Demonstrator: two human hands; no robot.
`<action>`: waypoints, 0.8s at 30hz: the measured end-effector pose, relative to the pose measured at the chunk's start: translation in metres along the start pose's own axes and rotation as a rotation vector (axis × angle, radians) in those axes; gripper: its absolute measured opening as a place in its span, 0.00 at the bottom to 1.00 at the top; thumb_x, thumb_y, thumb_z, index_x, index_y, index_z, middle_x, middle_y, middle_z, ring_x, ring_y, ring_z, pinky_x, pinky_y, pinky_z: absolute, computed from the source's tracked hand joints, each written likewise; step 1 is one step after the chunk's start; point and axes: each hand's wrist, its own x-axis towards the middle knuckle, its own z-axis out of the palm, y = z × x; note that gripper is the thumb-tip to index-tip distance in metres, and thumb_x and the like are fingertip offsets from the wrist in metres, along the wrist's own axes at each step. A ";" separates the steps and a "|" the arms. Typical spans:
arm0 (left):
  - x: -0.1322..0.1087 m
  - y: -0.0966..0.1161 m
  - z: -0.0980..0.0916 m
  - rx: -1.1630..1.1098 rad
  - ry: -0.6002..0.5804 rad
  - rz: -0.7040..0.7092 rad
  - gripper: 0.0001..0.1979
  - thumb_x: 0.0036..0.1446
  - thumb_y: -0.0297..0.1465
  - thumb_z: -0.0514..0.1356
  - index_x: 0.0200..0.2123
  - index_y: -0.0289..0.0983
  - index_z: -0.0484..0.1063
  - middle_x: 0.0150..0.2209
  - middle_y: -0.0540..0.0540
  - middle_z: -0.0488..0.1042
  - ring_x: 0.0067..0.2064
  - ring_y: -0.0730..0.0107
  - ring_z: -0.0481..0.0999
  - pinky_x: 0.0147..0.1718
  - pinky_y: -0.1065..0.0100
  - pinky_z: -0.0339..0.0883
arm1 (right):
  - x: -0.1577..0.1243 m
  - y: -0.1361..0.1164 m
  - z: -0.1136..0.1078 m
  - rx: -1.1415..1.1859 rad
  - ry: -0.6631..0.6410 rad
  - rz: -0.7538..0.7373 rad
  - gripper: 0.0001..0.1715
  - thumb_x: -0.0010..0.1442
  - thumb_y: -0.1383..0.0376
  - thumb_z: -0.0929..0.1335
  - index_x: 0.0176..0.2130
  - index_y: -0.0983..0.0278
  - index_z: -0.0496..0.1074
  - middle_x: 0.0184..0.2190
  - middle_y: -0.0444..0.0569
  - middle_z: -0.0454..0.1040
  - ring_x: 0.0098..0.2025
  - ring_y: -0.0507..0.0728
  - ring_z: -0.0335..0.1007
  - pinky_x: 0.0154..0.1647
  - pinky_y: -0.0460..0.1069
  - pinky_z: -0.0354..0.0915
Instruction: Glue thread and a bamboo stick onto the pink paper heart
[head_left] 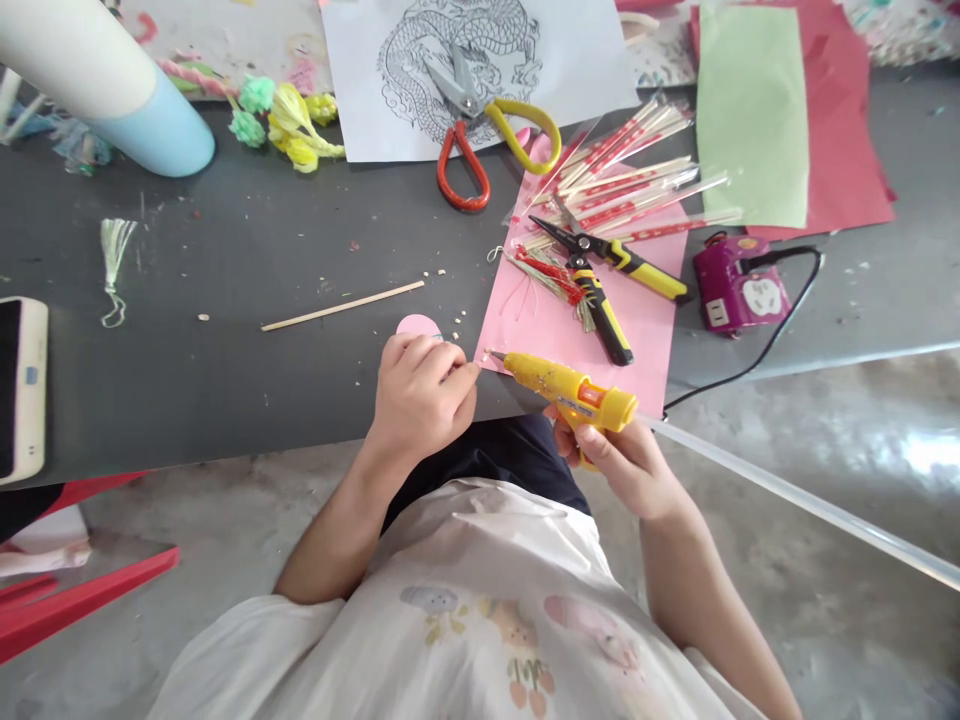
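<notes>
My right hand (611,455) grips a yellow hot glue gun (559,380) by its handle. A long clear glue stick (795,490) runs out of its back end. The nozzle points left, close to the fingertips of my left hand (424,390). That hand is closed at the table's front edge, thumb and index finger pinched together; what they hold is hidden. A pink rounded piece (418,325) shows just beyond its knuckles; I cannot tell whether the hand holds it. Under the nozzle lies the corner of a pink sheet (637,340). A thin wooden stick (341,306) rests to the left.
On the pink sheet lie black-yellow pliers (600,300), a red tassel (551,275) and wrapped sticks (622,190). Scissors (465,105) lie on a dragon drawing (592,60). A purple box with a cable (742,285), a phone (34,390) and a pale tassel (115,265) are farther out.
</notes>
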 end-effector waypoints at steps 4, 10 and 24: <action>0.002 0.000 -0.001 0.006 0.001 0.017 0.09 0.54 0.22 0.58 0.30 0.40 0.75 0.28 0.50 0.74 0.33 0.67 0.68 0.39 0.60 0.60 | 0.001 0.001 0.000 -0.012 -0.006 0.002 0.25 0.66 0.46 0.61 0.38 0.64 0.72 0.28 0.48 0.69 0.27 0.52 0.66 0.27 0.47 0.64; 0.001 0.000 -0.001 0.014 0.005 0.017 0.09 0.55 0.22 0.58 0.30 0.40 0.75 0.27 0.50 0.74 0.33 0.67 0.67 0.39 0.60 0.60 | 0.001 0.001 0.001 0.052 -0.005 0.053 0.25 0.66 0.46 0.62 0.40 0.64 0.72 0.29 0.47 0.69 0.27 0.52 0.66 0.27 0.47 0.64; 0.000 0.000 0.001 -0.005 0.030 0.019 0.09 0.55 0.22 0.57 0.29 0.40 0.75 0.27 0.50 0.73 0.33 0.68 0.67 0.39 0.60 0.59 | 0.001 0.010 0.000 -0.046 -0.019 -0.057 0.23 0.69 0.49 0.60 0.36 0.64 0.70 0.27 0.46 0.68 0.27 0.51 0.66 0.26 0.47 0.61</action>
